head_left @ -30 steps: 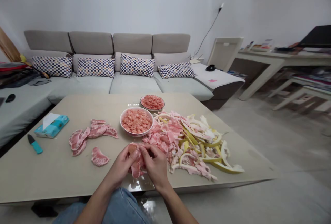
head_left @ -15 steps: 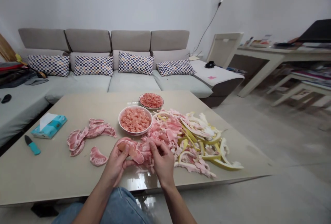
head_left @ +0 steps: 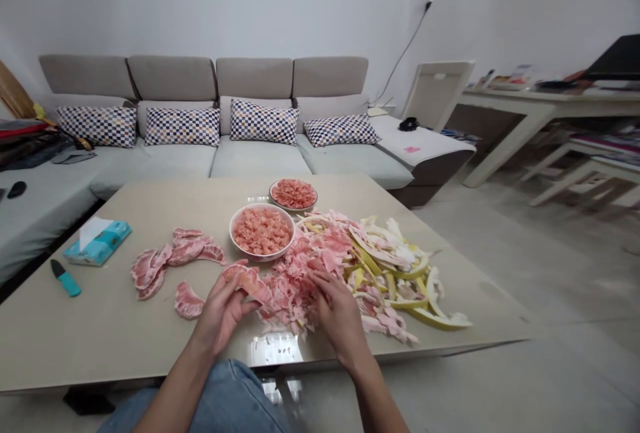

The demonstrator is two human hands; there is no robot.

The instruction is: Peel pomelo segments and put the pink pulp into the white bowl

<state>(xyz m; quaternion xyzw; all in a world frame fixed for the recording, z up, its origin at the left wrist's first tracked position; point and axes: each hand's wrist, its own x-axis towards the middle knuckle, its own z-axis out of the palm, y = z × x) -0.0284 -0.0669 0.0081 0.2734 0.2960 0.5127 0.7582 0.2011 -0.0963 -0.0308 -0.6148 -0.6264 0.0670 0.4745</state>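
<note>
My left hand (head_left: 223, 313) grips a partly peeled pomelo segment (head_left: 250, 281), its pink-orange flesh bare on the upper side. Over the heap of pink membrane scraps (head_left: 320, 251), my right hand (head_left: 343, 313) is held with its fingers bent together; what is between them, if anything, is hidden. Just beyond the hands stands a white bowl (head_left: 263, 233) full of peeled pomelo flesh. Behind it is a smaller dish (head_left: 293, 194) filled with the same flesh. Several unpeeled segments (head_left: 187, 248) lie left of the bowl, and a single segment (head_left: 189, 301) is near my left hand.
Thick yellow-and-white pomelo rind (head_left: 420, 286) covers the right part of the table (head_left: 125, 346). At the far left lie a blue tissue pack (head_left: 97, 244) and a small knife with a turquoise handle (head_left: 69, 281). A sofa (head_left: 260, 156) with patterned cushions stands behind.
My right hand has moved away from the segment to the right, over the membrane heap. My left hand still holds the segment, now shifted slightly left.
</note>
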